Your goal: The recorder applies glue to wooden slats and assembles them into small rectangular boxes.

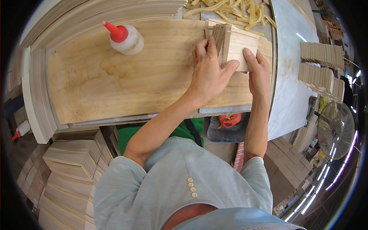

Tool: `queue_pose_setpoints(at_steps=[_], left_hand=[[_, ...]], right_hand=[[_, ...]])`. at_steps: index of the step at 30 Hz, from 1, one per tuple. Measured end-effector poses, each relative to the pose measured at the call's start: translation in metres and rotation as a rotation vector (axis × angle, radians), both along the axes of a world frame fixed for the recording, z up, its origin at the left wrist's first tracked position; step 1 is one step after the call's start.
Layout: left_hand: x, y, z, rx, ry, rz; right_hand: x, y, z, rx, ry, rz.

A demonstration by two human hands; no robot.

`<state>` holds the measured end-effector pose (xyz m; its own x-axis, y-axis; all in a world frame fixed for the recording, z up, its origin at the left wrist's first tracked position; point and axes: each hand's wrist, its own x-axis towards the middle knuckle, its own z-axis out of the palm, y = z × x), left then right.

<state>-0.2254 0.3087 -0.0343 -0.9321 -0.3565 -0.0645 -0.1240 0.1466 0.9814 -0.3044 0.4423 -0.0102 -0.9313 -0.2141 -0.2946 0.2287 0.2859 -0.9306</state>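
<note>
A bundle of thin pale wooden pieces (239,43) stands on edge at the right part of the wooden board (153,73). My left hand (209,71) presses the bundle's left side, its thumb laid along the lower edge. On the right side, my right hand (257,69) grips the bundle with the thumb on its front face. Between them the hands hold the pieces together. Some fingers are hidden behind the wood. Farther left on the board rests a white glue bottle (129,41) with a red nozzle cap.
Yellow rubber strips (245,11) lie loose beyond the bundle. Stacked wooden strips (103,17) line the far left edge. More wooden stacks (322,55) stand on the grey surface (289,73) to the right, near a fan (335,130). Wooden frames (73,165) are piled at lower left.
</note>
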Motion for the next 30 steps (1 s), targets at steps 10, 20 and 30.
queue_pose_setpoints(at_steps=[10,20,30], left_hand=[[0.017,0.017,-0.009,-0.041,0.058,0.021],[0.021,0.016,-0.004,-0.125,0.044,-0.015],[0.035,0.02,0.0,-0.133,0.067,-0.048]], right_hand=[[0.01,0.006,0.0,-0.028,-0.023,-0.03],[0.014,0.004,0.003,-0.057,-0.017,-0.027],[0.027,0.013,0.005,-0.085,0.003,-0.053]])
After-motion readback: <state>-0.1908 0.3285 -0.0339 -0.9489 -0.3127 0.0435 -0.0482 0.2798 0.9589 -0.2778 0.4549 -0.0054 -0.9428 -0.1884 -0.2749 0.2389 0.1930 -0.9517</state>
